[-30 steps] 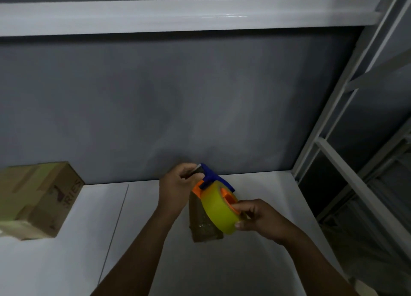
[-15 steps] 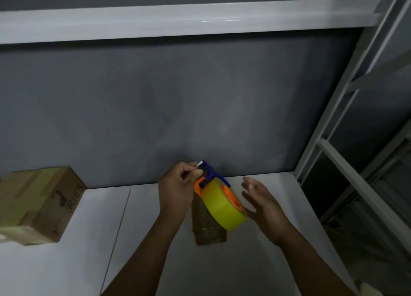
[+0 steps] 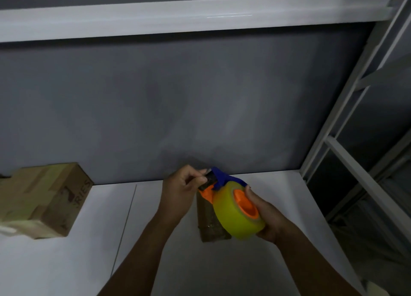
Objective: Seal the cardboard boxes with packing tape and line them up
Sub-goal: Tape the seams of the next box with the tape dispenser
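Observation:
A yellow roll of packing tape (image 3: 235,213) with an orange core sits in a blue and orange dispenser (image 3: 219,180). My right hand (image 3: 264,215) grips the roll from the right side. My left hand (image 3: 182,191) pinches the tape end at the dispenser's blade. Under the roll, a small cardboard box (image 3: 210,222) lies on the white shelf (image 3: 155,251), mostly hidden by the roll. At the far left stands a larger taped cardboard box (image 3: 46,197) with printed letters on its side.
A grey wall closes the back of the shelf. A white beam (image 3: 200,15) runs overhead. White metal rack posts (image 3: 333,122) rise along the right side, past the shelf's right edge.
My right hand let go of the roll half a second ago and now grips it again. The roll has swung lower and to the right. My left hand stays at the blade.

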A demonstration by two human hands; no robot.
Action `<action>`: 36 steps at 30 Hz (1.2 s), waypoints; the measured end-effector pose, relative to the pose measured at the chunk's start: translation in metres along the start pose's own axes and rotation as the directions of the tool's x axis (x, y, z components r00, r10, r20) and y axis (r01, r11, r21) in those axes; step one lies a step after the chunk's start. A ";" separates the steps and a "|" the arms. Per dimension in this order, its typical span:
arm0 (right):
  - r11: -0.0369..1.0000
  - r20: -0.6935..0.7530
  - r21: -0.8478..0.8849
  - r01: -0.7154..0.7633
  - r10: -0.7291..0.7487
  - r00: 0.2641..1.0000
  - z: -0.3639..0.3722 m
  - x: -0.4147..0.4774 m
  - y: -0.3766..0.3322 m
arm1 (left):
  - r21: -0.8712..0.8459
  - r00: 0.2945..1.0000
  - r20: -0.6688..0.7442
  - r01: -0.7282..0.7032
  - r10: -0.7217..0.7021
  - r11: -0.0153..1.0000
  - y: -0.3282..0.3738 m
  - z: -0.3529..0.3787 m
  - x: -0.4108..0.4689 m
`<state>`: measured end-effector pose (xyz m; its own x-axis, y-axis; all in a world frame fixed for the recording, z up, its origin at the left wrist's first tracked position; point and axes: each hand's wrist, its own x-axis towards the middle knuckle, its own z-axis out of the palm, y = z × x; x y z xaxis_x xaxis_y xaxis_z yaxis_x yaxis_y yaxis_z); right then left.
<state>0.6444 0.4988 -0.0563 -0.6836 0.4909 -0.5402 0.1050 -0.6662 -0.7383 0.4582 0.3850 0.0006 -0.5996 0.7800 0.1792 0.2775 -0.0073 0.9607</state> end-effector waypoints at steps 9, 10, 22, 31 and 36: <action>0.978 -0.057 -0.167 0.123 -0.134 0.989 -0.026 -0.016 -0.005 | -0.064 0.987 0.147 0.073 -0.062 0.995 -0.007 -0.011 -0.001; 0.967 -0.065 -0.190 0.168 -0.184 0.981 -0.029 -0.017 -0.007 | -0.028 0.984 0.171 0.051 -0.045 0.998 -0.007 -0.012 -0.001; 0.718 0.074 -0.533 0.447 -0.487 0.870 -0.043 -0.041 -0.035 | 0.209 0.811 0.542 0.123 -0.220 0.970 -0.029 -0.029 -0.008; 0.670 0.160 -0.639 0.379 -0.366 0.917 -0.036 -0.050 -0.035 | 0.263 0.682 0.616 0.295 -0.396 0.918 -0.050 -0.032 -0.025; 0.498 0.217 -0.787 0.364 -0.329 0.919 -0.021 -0.043 -0.036 | 0.336 0.893 0.194 0.329 -0.407 0.882 -0.073 -0.002 -0.029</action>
<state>0.6849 0.5129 -0.0151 -0.8194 0.5488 -0.1656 0.3719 0.2890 -0.8822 0.4541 0.3615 -0.0740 -0.5030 0.8203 -0.2722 0.2998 0.4609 0.8353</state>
